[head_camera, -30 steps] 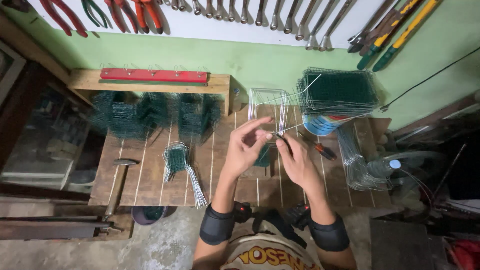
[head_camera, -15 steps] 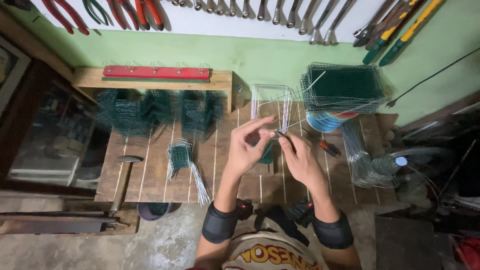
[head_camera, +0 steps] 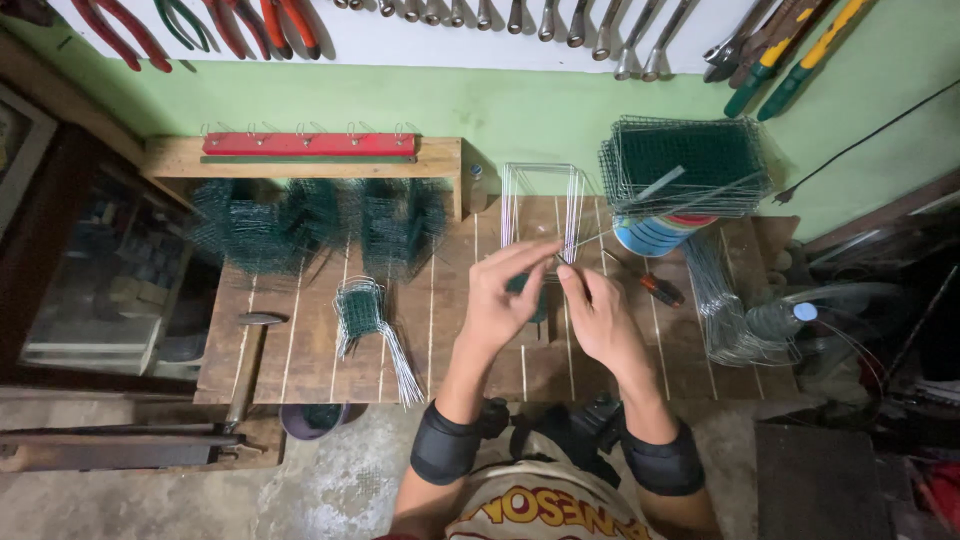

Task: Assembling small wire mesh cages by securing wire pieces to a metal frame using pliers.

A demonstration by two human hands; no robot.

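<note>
Left hand (head_camera: 500, 300) and right hand (head_camera: 598, 318) pinch a thin wire (head_camera: 572, 240) between meeting fingertips; green mesh piece (head_camera: 530, 285) just beneath them.

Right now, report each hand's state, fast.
Left hand: fingers pinched shut on a thin wire.
Right hand: fingertips closed on the same wire, beside the left.

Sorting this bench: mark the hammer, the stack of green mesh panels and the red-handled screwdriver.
hammer (head_camera: 262, 320), head view, on its metal head.
stack of green mesh panels (head_camera: 690, 160), head view, middle of the top panel.
red-handled screwdriver (head_camera: 662, 290), head view, on its handle.
</note>
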